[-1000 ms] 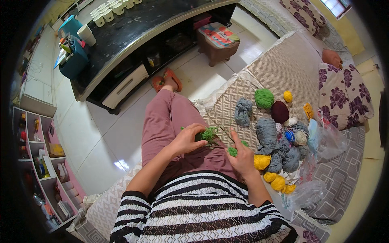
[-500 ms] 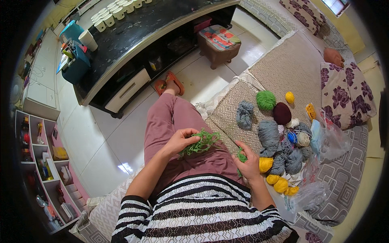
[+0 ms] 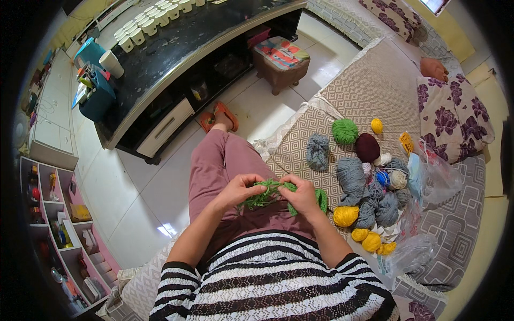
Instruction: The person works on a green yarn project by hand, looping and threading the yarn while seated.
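Note:
Over my lap, my left hand (image 3: 242,190) is closed on a loose tangle of green yarn (image 3: 259,200), thumb and fingers pinched together. Close beside it, my right hand (image 3: 303,197) pinches green yarn too. A thicker green strip (image 3: 321,199) shows behind the right hand's outer side; whether it is knotted or knitted I cannot make out. Right of my hands, on the patterned seat, lie a green yarn ball (image 3: 345,131), a dark maroon ball (image 3: 367,147), a fluffy grey bundle (image 3: 317,152), a grey skein (image 3: 351,181) and a yellow ball (image 3: 345,215).
More grey and yellow balls, clear plastic bags (image 3: 440,176) and a floral cushion (image 3: 454,119) lie at right. Ahead stands a black-topped table (image 3: 176,48) with rows of white cups and a teal holder (image 3: 100,99). A stool (image 3: 279,64) is beyond; a compartmented shelf (image 3: 64,230) stands left.
My right hand has moved left from beside the yellow ball to meet my left hand, bringing its green yarn along. The left hand stays nearly in place, and the view has shifted slightly.

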`<state>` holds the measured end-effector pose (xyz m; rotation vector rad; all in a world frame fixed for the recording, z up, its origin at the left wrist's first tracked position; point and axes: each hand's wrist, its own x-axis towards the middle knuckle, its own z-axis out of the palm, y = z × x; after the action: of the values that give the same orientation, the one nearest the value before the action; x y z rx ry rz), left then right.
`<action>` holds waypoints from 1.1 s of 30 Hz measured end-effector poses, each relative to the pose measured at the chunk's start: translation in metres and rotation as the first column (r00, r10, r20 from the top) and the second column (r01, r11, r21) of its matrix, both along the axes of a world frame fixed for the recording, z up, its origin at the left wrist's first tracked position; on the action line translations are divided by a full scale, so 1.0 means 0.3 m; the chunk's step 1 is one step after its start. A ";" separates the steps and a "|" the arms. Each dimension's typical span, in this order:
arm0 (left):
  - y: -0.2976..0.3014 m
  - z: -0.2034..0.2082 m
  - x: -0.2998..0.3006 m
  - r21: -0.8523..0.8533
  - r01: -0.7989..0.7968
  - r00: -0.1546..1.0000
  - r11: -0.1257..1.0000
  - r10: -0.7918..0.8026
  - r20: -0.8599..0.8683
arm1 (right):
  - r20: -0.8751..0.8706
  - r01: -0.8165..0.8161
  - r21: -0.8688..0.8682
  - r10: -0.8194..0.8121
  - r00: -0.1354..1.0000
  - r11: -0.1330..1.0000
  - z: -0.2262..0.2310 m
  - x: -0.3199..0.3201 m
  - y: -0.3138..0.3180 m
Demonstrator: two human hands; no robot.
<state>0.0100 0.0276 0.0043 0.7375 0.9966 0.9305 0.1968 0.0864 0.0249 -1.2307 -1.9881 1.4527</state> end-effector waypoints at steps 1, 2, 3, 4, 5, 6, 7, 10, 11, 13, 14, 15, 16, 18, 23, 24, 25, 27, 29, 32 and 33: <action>0.001 -0.001 -0.003 0.001 0.000 1.000 1.000 0.000 0.001 | -0.070 0.039 0.055 -0.035 0.997 0.998 -0.002 0.011 0.008; 0.001 0.001 -0.006 0.008 0.020 0.998 1.000 -0.020 -0.054 | -0.140 0.081 0.105 -0.066 0.988 0.991 -0.001 0.021 0.013; 0.000 0.002 -0.009 0.015 0.040 0.993 0.999 -0.039 -0.109 | -0.137 0.081 0.104 -0.066 0.988 0.991 0.002 0.029 0.014; -0.001 0.000 -0.012 0.014 0.040 0.994 0.999 -0.038 -0.106 | -0.175 0.105 -0.045 -0.111 0.978 0.994 0.006 0.037 0.016; 0.000 -0.006 -0.014 0.012 0.070 0.990 0.997 -0.068 -0.127 | -0.205 0.122 -0.193 -0.162 0.965 0.974 0.008 0.043 0.017; 0.001 -0.011 -0.014 0.010 0.099 0.984 0.995 -0.097 -0.148 | -0.221 0.130 -0.219 -0.179 0.959 0.967 0.000 0.049 0.016; 0.002 -0.016 -0.012 0.011 0.100 0.985 0.995 -0.097 -0.145 | -0.218 0.131 -0.219 -0.179 0.959 0.967 0.001 0.051 0.014; 0.001 -0.014 -0.001 0.021 0.098 0.988 0.995 -0.095 -0.120 | -0.276 0.138 -0.339 -0.239 0.931 0.931 -0.002 0.052 0.009; 0.002 0.002 0.005 0.006 0.073 0.996 0.997 -0.073 -0.059 | -0.260 0.143 -0.353 -0.244 0.934 0.925 -0.011 0.054 0.010; 0.004 0.009 0.011 -0.011 0.049 0.999 0.999 -0.049 0.004 | -0.241 0.150 -0.367 -0.249 0.938 0.918 -0.014 0.053 0.010; 0.006 0.006 0.010 -0.005 0.050 0.999 0.999 -0.050 0.014 | -0.248 0.159 -0.256 -0.224 0.942 0.953 -0.010 0.046 0.011; 0.007 0.004 0.009 0.001 0.052 0.998 0.999 -0.052 0.024 | -0.252 0.167 -0.142 -0.199 0.947 0.976 -0.004 0.040 0.013; 0.008 0.005 0.008 0.000 0.052 0.998 0.999 -0.052 0.024 | -0.252 0.168 -0.143 -0.200 0.947 0.975 0.011 0.037 0.015; 0.008 0.008 0.005 -0.002 0.067 0.998 0.998 -0.067 0.012 | -0.223 0.114 -0.187 -0.155 0.963 0.976 0.048 0.031 0.018; 0.024 0.004 0.002 0.002 0.103 0.994 0.995 -0.103 0.022 | -0.030 -0.124 -0.072 0.122 0.992 0.990 0.028 0.013 0.041; 0.028 0.001 0.001 -0.009 0.118 0.993 0.993 -0.118 0.007 | -0.093 -0.086 -0.164 0.072 0.993 0.983 0.028 0.012 0.044; 0.033 -0.003 -0.002 -0.007 0.116 0.993 0.993 -0.116 0.009 | -0.151 -0.054 -0.256 0.016 0.988 0.965 0.028 0.011 0.047; 0.043 -0.012 -0.010 0.026 0.166 0.984 0.986 -0.164 -0.066 | -0.214 -0.038 -0.336 -0.037 0.976 0.941 0.024 0.019 0.063; 0.048 -0.025 -0.019 0.026 0.187 0.977 0.982 -0.183 -0.111 | -0.271 0.006 -0.409 -0.127 0.954 0.912 0.024 0.026 0.075; 0.056 -0.047 -0.037 0.045 0.220 0.944 0.974 -0.202 -0.260 | -0.258 0.036 -0.426 -0.160 0.953 0.904 0.030 0.020 0.081; 0.060 -0.053 -0.043 0.063 0.234 0.911 0.970 -0.197 -0.363 | -0.254 0.043 -0.460 -0.178 0.951 0.887 0.028 0.020 0.084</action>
<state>-0.0029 0.0455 -0.0117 1.1098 1.1584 0.6711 0.2028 0.1117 0.0333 -1.1937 -1.4055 1.9762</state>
